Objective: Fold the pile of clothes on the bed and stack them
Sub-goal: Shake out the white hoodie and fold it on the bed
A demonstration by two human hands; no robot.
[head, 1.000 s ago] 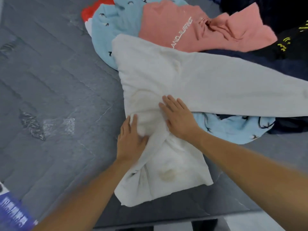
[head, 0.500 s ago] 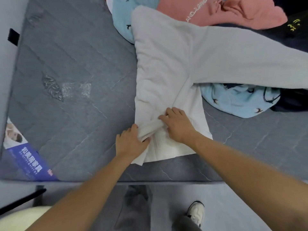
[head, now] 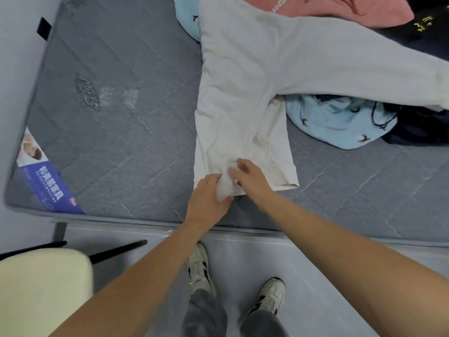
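Observation:
A white long-sleeved garment point(head: 243, 76) lies spread on the grey mattress point(head: 126, 132), one part reaching away to the right. Both hands meet at its near hem. My left hand point(head: 209, 198) grips a bunched fold of the white fabric at the hem. My right hand point(head: 247, 177) pinches the same bunch from the right, fingers curled into the cloth. Behind and under the white garment lies the pile: a pink top point(head: 340, 8), a light blue garment with small bird prints point(head: 340, 122) and dark clothes point(head: 418, 125).
The mattress's near edge point(head: 145, 221) runs just below my hands. A blue label point(head: 48, 186) is on the mattress's near left corner. A cream chair seat point(head: 41, 288) stands on the floor at the left, and my shoes point(head: 201, 271) show below.
The hands slid down the white garment toward its near hem, gathering fabric between them. The view tilted down, so the bed edge, floor and feet now show.

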